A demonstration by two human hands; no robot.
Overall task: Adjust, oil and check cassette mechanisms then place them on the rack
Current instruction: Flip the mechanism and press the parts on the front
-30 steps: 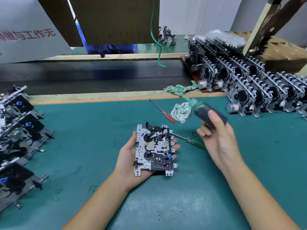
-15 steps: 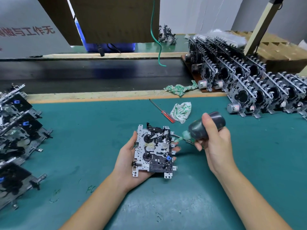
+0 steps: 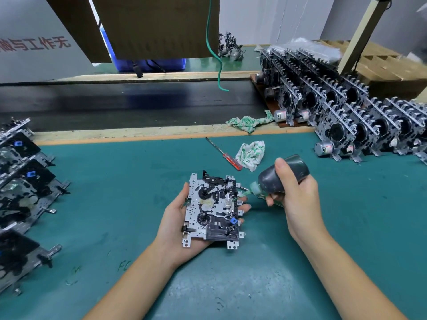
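Red Chinese characters "做与工作无" on the white sign [image 3: 34, 45] upper left; faint "FC" scrawl on the tabletop [image 3: 124, 265].

Teal mat [image 3: 115, 204] covers the bench, smudged and scratched with faint scribbles near its front edge. Landmark is the red-handled screwdriver [image 3: 224, 154], lying flat mid-bench, tip pointing away. Just right of it, a crumpled white-and-green rag [image 3: 250, 154], touching the handle end. Beyond it, on the wooden strip [image 3: 138, 135] edging the mat, a second green-printed rag [image 3: 248, 122]. Far right, rows of upright mechanisms [image 3: 369, 125]. Far left, more mechanisms [image 3: 20, 192] lying stacked.
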